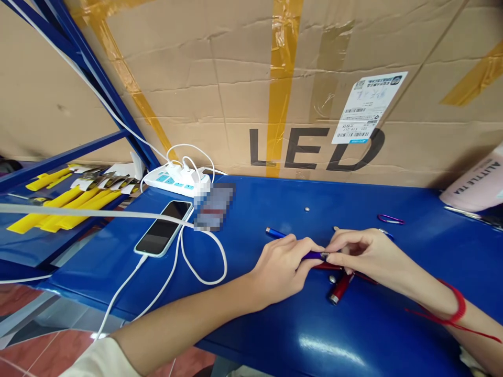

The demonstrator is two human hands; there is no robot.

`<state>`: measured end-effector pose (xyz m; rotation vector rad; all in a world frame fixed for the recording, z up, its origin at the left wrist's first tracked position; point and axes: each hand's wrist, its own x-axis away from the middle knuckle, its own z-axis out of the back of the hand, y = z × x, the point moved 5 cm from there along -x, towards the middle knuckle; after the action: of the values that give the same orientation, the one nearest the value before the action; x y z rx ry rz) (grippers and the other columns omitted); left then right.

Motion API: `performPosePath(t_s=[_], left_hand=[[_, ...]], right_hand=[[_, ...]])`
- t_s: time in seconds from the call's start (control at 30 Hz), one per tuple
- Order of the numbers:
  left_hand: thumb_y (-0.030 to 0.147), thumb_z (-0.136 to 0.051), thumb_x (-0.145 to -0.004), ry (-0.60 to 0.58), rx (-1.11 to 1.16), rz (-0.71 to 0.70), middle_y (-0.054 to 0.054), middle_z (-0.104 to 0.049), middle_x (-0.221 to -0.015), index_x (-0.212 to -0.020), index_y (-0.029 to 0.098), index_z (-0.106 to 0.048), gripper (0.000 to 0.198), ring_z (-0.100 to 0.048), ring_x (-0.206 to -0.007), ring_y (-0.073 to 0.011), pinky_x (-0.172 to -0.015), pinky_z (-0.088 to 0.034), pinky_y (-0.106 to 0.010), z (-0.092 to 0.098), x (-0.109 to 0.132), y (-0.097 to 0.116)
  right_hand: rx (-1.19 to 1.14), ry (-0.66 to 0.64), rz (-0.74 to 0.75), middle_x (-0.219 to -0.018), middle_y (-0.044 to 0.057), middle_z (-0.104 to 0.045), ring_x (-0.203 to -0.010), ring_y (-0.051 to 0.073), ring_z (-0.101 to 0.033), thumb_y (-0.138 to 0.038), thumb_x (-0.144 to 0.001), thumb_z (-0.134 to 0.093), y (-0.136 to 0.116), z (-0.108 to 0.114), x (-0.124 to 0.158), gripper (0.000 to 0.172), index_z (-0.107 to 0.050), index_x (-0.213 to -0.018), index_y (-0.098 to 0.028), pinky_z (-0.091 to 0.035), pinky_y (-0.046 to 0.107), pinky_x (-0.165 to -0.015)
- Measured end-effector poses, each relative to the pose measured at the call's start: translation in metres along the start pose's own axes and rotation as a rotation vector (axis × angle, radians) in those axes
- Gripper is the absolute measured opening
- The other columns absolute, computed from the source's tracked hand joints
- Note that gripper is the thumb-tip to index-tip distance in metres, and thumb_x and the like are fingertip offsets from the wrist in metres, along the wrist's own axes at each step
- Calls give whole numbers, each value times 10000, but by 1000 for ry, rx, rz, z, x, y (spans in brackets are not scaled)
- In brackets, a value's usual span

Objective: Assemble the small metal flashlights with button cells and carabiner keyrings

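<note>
Blue tabletop (255, 199), backed by cardboard box (231, 78) at twelve o'clock. Head view: left hand (281, 269) pinches blue tube (312, 255), toward four o'clock from centre; right hand (365, 254) pinches its metal end. Red tube (341, 289) at hands' five o'clock, silver disc (332, 279) just beside; second blue tube (275, 233) at ten. Step in hand seems two-handed work at tube's end; next move likely calls for steady left grip, fine right fingertip control.

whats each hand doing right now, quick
Left hand: closed, holding a slim blue tube.
Right hand: closed, pinching the same tube at its end.
</note>
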<state>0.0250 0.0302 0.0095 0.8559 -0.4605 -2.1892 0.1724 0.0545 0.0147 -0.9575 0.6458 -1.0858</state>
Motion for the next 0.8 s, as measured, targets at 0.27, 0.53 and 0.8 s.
performPosePath(t_s=[0.27,0.53,0.8], left_hand=[[235,-428,-933,-104,-38,54,-7,-685,-1008,-1040,221,-550,163,-632,-901,-181,-779,-505,-290,0,-3,3],[182,-371,-932,-109,176,140,-112,-593,-1158,-1264,184,-361,332,-576,-1081,-227,-886,-497,-380,2,-2,3],[72,-368,-880,-113,350,118,-199,-486,-1262,-1340,127,-191,496,-471,-1222,-246,-993,-428,-440,-13,-1,-10]], right_hand=[[20,-48,-34,-501,14,-592,-424,115,-522,-513,-644,-711,15,1,-2,328,-674,-629,-188,-405,217,-401],[-1,13,-51,-410,-14,-541,-382,111,-486,-584,-705,-622,10,2,-1,457,-689,-894,-174,-395,219,-389],[-10,-48,-50,-461,0,-577,-402,129,-552,-584,-846,-427,5,-16,3,575,-579,-1166,-132,-459,216,-386]])
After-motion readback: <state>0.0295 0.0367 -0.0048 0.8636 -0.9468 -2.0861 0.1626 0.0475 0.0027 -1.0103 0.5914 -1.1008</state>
